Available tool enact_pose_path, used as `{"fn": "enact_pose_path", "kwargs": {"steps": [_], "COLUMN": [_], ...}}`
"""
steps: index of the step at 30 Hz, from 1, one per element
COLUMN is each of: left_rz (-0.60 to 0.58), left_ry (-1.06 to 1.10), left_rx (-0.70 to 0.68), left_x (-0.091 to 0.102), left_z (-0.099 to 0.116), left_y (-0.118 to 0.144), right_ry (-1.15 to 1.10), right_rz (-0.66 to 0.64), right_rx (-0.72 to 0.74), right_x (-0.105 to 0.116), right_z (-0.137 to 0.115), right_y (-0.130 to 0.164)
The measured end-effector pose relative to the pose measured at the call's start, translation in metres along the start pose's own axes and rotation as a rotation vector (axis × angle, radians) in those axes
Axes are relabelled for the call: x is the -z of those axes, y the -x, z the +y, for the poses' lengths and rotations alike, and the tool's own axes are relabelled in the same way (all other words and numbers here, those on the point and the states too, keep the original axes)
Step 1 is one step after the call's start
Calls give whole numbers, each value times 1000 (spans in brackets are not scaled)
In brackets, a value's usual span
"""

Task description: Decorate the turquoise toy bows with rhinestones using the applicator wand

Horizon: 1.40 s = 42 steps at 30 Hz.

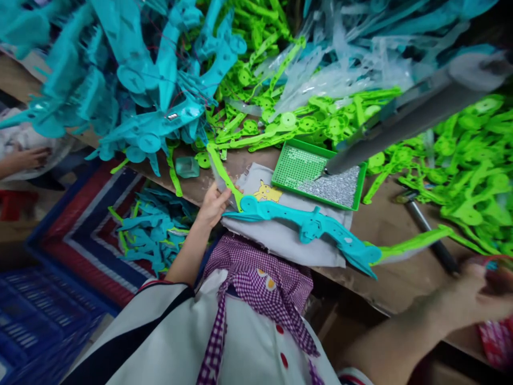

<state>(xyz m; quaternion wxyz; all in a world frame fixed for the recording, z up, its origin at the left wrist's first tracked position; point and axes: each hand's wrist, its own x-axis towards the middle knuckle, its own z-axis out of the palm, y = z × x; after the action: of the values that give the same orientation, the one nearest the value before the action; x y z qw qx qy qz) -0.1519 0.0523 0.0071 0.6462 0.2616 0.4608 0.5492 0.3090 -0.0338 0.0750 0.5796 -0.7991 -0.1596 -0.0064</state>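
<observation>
A long toy piece with a teal body (312, 224) and green ends lies across a grey cloth (280, 240) on the wooden table (385, 224). My left hand (214, 206) grips the toy's green and clear left end (222, 174) at the table edge. My right hand (468, 299) reaches to the far right, blurred, over something red and pink (495, 337); I cannot tell what it holds. A green tray (296, 166) with small silver bits stands behind the cloth.
Heaps of teal parts (132, 69), green parts (473, 171) and clear parts (340, 59) cover the back of the table. A grey bar (409, 112) slants over the tray. A dark-handled tool (428, 230) lies at right. More teal parts (152, 230) and blue crates (36, 326) lie below left. Another person's hand (28, 158) shows at left.
</observation>
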Motion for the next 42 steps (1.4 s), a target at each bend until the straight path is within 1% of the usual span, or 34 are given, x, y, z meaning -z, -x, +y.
{"fn": "enact_pose_path", "kwargs": {"steps": [1, 2, 3, 5, 6, 8, 10, 12, 15, 16, 18, 19, 20, 21, 22, 23, 24, 25, 26, 27, 28, 29, 30, 31, 32, 33, 35, 37, 39, 42], "left_rz": [4, 6, 5, -9, -20, -38, -54, -60, -26, -5, 59, 118, 194, 287, 372, 424, 425, 310, 22, -287, -542, -687, -714, -666, -619, -572, -490, -465, -469, -476], "left_ry": [-9, -18, -26, -46, -55, -69, -83, -96, -121, -139, -208, -265, -339, -415, -492, -562, -569, -545, -532, -477, -404, -318, -243, -177, -110, -42, 34, 32, -2, -12], "left_rx": [-16, -27, -36, -49, -54, -62, -60, -64, -107, -113, -119, -155, -236, -362, -518, -674, -765, -726, -518, -273, 8, 246, 423, 529, 595, 625, 605, 547, 499, 514], "left_x": [1, 2, 2, 4, 5, 8, 10, 12, 12, 11, 5, 1, -5, -13, -23, -34, -47, -62, -80, -99, -121, -143, -166, -188, -208, -225, -249, -259, -260, -259], "left_z": [1, 1, 2, 3, 4, 5, 5, 4, 2, 1, 4, 6, 8, 10, 11, 11, 7, 1, -9, -22, -38, -55, -72, -88, -102, -113, -126, -129, -126, -116], "left_y": [-2, -4, -6, -9, -10, -12, -13, -18, -32, -36, -40, -36, -28, -16, 1, 20, 40, 59, 76, 88, 96, 99, 99, 95, 90, 85, 77, 74, 73, 72], "right_ry": [49, 61, 60, -9, -57, -144, -225, -339, -525, -558, -566, -549, -528, -508, -493, -481, -473, -464, -456, -445, -433, -422, -414, -407, -408, -418, -445, -454, -446, -436], "right_rz": [-60, -109, -179, -333, -399, -479, -476, -409, -328, -322, -348, -367, -382, -392, -399, -400, -395, -396, -399, -399, -399, -398, -399, -402, -405, -408, -411, -415, -446, -524], "right_rx": [123, 158, 126, -79, -191, -370, -485, -537, -540, -533, -552, -576, -598, -614, -620, -619, -615, -616, -622, -634, -645, -651, -647, -634, -610, -574, -490, -422, -385, -361], "right_x": [6, 9, 9, 1, -6, -20, -33, -42, -49, -49, -47, -45, -42, -40, -37, -36, -35, -35, -36, -38, -40, -42, -43, -43, -42, -40, -35, -31, -31, -38], "right_z": [16, 29, 39, 47, 46, 37, 23, 8, -8, -11, -15, -15, -16, -16, -17, -18, -18, -20, -21, -23, -24, -25, -26, -27, -27, -26, -25, -27, -33, -47], "right_y": [-10, -17, -21, -25, -26, -29, -33, -34, -29, -27, -23, -22, -23, -24, -26, -28, -30, -32, -33, -34, -34, -34, -32, -30, -28, -25, -21, -21, -25, -34]}}
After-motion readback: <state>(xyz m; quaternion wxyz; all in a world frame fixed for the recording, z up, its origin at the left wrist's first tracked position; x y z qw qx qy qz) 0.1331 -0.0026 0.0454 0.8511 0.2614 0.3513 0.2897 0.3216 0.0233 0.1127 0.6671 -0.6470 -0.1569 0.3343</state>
